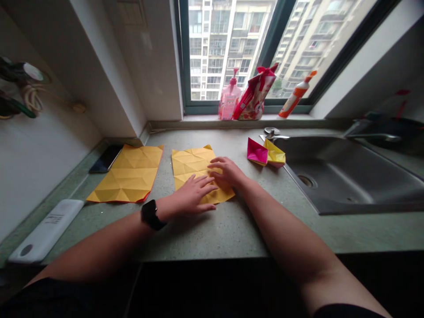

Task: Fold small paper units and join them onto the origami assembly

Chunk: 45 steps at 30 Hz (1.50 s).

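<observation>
A creased yellow sheet of paper [188,162] lies unfolded on the counter, partly covered by both hands. My left hand [192,194], with a black watch on its wrist, rests over the sheet's lower part, fingers spread. On the sheet's right side lies my right hand [227,171], its fingers stretched out and slightly bent. To the left is a stack of creased yellow paper [132,172] with red showing along its edge. Right of the hands stand two folded paper boats, one pink [257,151] and one yellow [274,152].
A steel sink [351,172] fills the right side. On the left are a dark phone [105,160] and a white power bank [46,229]. A pink pump bottle [229,100], a red bag [255,95] and an orange-white bottle [296,96] stand on the windowsill.
</observation>
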{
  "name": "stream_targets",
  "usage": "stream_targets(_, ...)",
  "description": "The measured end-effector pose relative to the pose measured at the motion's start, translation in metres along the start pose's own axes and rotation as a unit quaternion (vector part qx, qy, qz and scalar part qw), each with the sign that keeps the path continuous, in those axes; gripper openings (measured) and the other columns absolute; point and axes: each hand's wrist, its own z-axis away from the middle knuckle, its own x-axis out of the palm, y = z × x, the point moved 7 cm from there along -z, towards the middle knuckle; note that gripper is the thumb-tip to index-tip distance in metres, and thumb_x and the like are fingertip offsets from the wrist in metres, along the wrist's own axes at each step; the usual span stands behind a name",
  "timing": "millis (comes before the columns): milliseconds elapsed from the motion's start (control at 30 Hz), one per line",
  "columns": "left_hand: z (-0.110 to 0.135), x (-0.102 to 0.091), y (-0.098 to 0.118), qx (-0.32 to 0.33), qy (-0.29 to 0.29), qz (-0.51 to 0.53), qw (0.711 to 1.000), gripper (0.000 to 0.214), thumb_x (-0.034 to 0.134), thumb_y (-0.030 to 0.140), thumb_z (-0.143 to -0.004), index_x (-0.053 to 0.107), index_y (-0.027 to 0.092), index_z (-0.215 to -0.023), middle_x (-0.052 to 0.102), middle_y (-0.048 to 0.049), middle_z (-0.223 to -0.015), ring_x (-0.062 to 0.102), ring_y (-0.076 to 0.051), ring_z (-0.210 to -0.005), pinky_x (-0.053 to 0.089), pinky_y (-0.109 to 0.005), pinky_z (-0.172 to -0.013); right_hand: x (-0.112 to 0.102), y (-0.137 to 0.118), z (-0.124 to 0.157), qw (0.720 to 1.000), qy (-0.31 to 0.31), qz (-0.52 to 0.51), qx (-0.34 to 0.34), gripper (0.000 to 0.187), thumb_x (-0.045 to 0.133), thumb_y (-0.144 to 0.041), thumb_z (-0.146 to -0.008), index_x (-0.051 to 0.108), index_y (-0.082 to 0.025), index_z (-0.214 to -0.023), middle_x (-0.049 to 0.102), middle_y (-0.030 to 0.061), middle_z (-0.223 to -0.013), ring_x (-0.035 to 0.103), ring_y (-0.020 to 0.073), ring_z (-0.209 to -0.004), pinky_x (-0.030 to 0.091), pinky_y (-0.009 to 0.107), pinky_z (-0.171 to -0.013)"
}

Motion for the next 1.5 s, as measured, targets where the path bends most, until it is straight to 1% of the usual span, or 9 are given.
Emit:
stream_targets(133, 0.030, -0.007, -0.008, 0.056, -0.022, 0.005, 0.998, 0.051, 0.075, 0.051, -0.100, 0.067, 0.024, -0.143, 0.059, -0.0160, -0.160, 0.054, -0.037, -0.149, 0.040, -0.060, -0.127, 0.012, 0.002, 0.002, 0.997, -0.065, 0.038, 0.013, 0.014, 0.079, -0.026, -0.094, 0.087, -0.031, -0.105, 0.080, 0.0078, -0.122, 0.073, 0.0284, -0.111, 0.056, 0.049, -0.104)
stream_targets(333, 0.042, -0.028, -0.006, 0.098, 0.063, -0.005, 0.993, 0.020, 0.069, 0.031, -0.103, 0.075, 0.023, -0.120, 0.075, -0.0100, -0.134, 0.070, -0.026, -0.118, 0.057, -0.042, -0.102, 0.010, 0.005, 0.005, 0.995, -0.085, 0.054, 0.026, 0.013, 0.078, -0.034, -0.096, 0.086, -0.031, -0.106, 0.079, 0.0084, -0.123, 0.072, 0.0291, -0.110, 0.054, 0.050, -0.102)
stream_targets(533, 0.045, -0.046, -0.003, 0.016, 0.071, -0.134, 0.988, 0.017, 0.059, 0.023, -0.105, 0.070, 0.021, -0.093, 0.076, -0.0042, -0.095, 0.068, -0.019, -0.082, 0.049, -0.032, -0.071, 0.007, 0.006, 0.003, 0.995, -0.090, 0.001, 0.030, 0.015, 0.077, -0.043, -0.096, 0.087, -0.033, -0.101, 0.081, 0.0081, -0.114, 0.073, 0.0286, -0.103, 0.055, 0.050, -0.099)
stream_targets(800, 0.064, -0.098, 0.013, -0.018, 0.262, -0.226, 0.938, 0.015, 0.055, 0.024, -0.111, 0.070, 0.022, -0.112, 0.080, -0.0027, -0.096, 0.070, -0.021, -0.086, 0.046, -0.039, -0.083, 0.009, -0.002, 0.007, 0.949, -0.163, -0.239, 0.121, 0.085, 0.028, -0.087, -0.103, 0.087, -0.025, -0.101, 0.084, 0.0095, -0.102, 0.076, 0.0261, -0.091, 0.060, 0.042, -0.090)
stream_targets(967, 0.062, -0.104, -0.011, -0.060, 0.300, -0.259, 0.916, 0.017, 0.056, 0.021, -0.112, 0.070, 0.024, -0.122, 0.081, -0.0027, -0.098, 0.068, -0.023, -0.089, 0.044, -0.042, -0.085, 0.005, 0.003, 0.009, 0.934, -0.086, -0.302, 0.171, 0.100, 0.018, -0.101, -0.092, 0.083, -0.025, -0.092, 0.082, 0.0103, -0.096, 0.076, 0.0327, -0.098, 0.061, 0.050, -0.095)
stream_targets(1133, 0.053, -0.099, -0.037, -0.090, 0.301, -0.262, 0.912, 0.019, 0.056, 0.021, -0.111, 0.070, 0.026, -0.124, 0.080, -0.0049, -0.113, 0.067, -0.027, -0.103, 0.047, -0.046, -0.093, -0.010, -0.003, 0.000, 0.955, -0.014, -0.250, 0.158, 0.067, 0.058, -0.088, -0.091, 0.079, -0.024, -0.087, 0.079, 0.0057, -0.087, 0.073, 0.0266, -0.087, 0.059, 0.042, -0.084)
stream_targets(1267, 0.058, -0.103, -0.024, -0.075, 0.342, -0.242, 0.905, 0.027, 0.059, 0.020, -0.108, 0.069, 0.029, -0.131, 0.069, -0.0080, -0.143, 0.059, -0.030, -0.134, 0.043, -0.054, -0.117, -0.018, 0.000, -0.002, 0.953, 0.068, -0.243, 0.170, 0.046, 0.069, -0.069, -0.092, 0.073, -0.024, -0.086, 0.075, 0.0045, -0.084, 0.069, 0.0213, -0.078, 0.056, 0.038, -0.076)
stream_targets(1367, 0.051, -0.088, -0.014, -0.036, 0.275, -0.194, 0.941, 0.028, 0.059, 0.023, -0.108, 0.070, 0.028, -0.133, 0.070, -0.0078, -0.139, 0.060, -0.028, -0.132, 0.047, -0.051, -0.118, -0.017, 0.007, -0.001, 0.948, 0.105, -0.245, 0.175, 0.037, 0.072, -0.062, -0.090, 0.070, -0.025, -0.088, 0.074, 0.0040, -0.085, 0.068, 0.0206, -0.078, 0.057, 0.038, -0.076)
stream_targets(1500, 0.038, -0.052, -0.030, -0.063, 0.151, -0.136, 0.977, 0.030, 0.058, 0.033, -0.109, 0.071, 0.023, -0.135, 0.066, -0.0121, -0.145, 0.059, -0.032, -0.136, 0.047, -0.054, -0.121, -0.021, 0.014, 0.001, 0.950, 0.148, -0.203, 0.183, 0.030, 0.073, -0.054, -0.089, 0.068, -0.025, -0.088, 0.074, 0.0033, -0.083, 0.069, 0.0216, -0.076, 0.059, 0.040, -0.076)
